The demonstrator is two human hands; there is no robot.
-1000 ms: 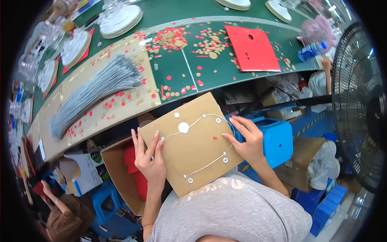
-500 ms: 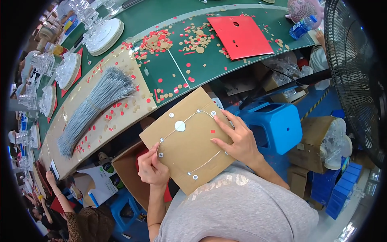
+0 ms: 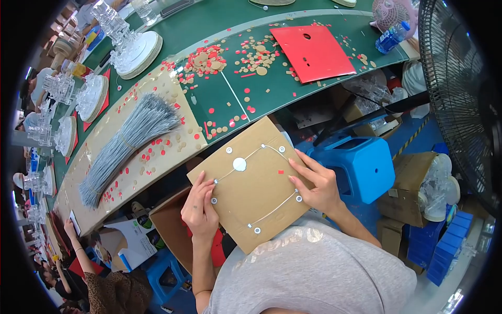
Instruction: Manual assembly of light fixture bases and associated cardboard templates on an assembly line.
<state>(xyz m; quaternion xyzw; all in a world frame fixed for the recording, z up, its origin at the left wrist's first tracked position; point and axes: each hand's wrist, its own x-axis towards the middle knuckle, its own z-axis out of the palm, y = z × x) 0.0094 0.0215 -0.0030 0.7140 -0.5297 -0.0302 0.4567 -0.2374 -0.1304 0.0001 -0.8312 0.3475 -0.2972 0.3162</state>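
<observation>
A square brown cardboard panel (image 3: 261, 193) is tilted against my lap, below the table edge. My left hand (image 3: 201, 209) grips its left edge, fingertips close to a white wire tab (image 3: 215, 181). On the opposite edge my right hand (image 3: 316, 183) is closed, thumb and fingers over the board's face. Two pale wires cross the panel: one passes a white round spot (image 3: 239, 164), the other wire (image 3: 272, 213) runs along the lower part. Small white ring-shaped fittings sit near the corners, and a small red rectangle (image 3: 281, 171) shows at the right. The panel's underside is hidden.
On the green table (image 3: 209, 97) lie a bundle of grey wire ties (image 3: 130, 144), scattered red and brown cut-outs (image 3: 206, 60) and a red sheet (image 3: 314, 55). A blue stool (image 3: 366, 167) and black fan (image 3: 460, 99) stand right. Another person's arm (image 3: 78, 243) shows left.
My left fingers have shifted from a pinch at the wire by the left edge to a flatter hold on the panel's edge. My right hand has moved slightly, uncovering the lower wire's right end.
</observation>
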